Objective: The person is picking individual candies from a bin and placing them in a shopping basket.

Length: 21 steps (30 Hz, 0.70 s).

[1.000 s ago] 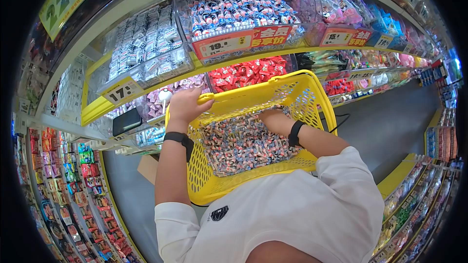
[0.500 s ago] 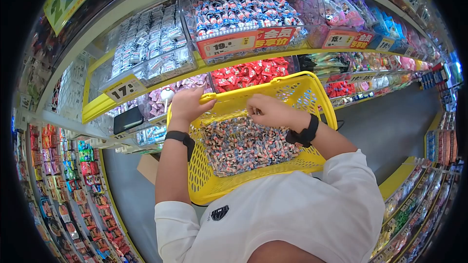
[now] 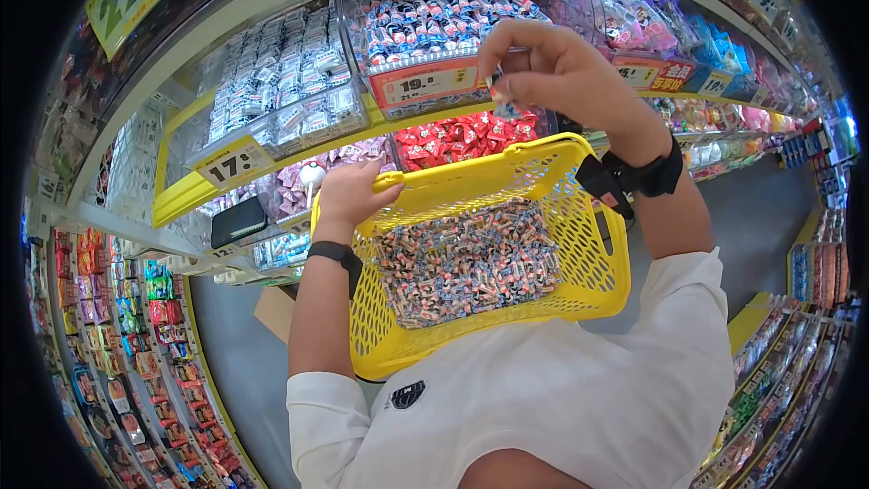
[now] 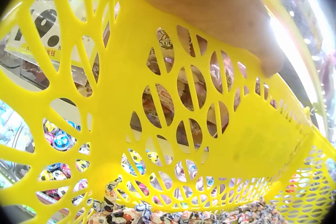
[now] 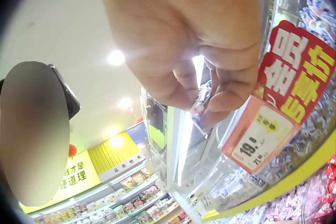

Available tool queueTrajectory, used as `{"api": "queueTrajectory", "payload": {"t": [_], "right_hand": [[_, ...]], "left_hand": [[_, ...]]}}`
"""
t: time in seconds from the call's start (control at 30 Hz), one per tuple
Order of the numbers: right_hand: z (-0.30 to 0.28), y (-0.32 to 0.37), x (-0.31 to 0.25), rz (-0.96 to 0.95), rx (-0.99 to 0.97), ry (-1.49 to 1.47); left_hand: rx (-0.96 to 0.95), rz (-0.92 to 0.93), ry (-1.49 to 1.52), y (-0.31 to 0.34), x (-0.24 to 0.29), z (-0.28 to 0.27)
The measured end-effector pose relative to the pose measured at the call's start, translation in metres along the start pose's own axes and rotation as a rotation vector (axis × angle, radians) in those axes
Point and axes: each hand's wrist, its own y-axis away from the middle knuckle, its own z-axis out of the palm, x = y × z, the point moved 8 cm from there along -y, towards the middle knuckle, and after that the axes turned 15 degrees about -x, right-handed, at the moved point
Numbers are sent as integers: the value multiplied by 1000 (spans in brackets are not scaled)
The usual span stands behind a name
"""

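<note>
A small wrapped candy is pinched between thumb and fingers of the right hand, which is held above the far rim of a yellow basket. In the head view, the candy hangs just before a price sign reading 19.8; whether the sign is touched cannot be told. The basket's far rim is gripped near its left end by the left hand, with the thumb laid over the edge. The basket floor is covered by a layer of wrapped sweets. Above the sign, a clear bin is filled with blue, white and pink wrapped candies; beneath it, red-wrapped candies are heaped on a lower level. A black phone-like device is seen left of the basket, below a tag marked 17.8. A black band is worn on the right wrist.
</note>
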Motion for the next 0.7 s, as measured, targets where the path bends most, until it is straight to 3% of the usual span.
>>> {"api": "queueTrajectory", "payload": {"t": [0.17, 0.27, 0.3, 0.7], "right_hand": [[-39, -24, -19, 144, 129, 307], [-65, -48, -14, 137, 197, 300], [-64, -53, -24, 9, 222, 254], [-110, -115, -1, 128, 196, 591]], "left_hand": [[-2, -3, 4, 0, -1, 0], [-8, -9, 4, 0, -1, 0], [-10, -10, 3, 0, -1, 0], [-60, -38, -42, -1, -4, 4]]}}
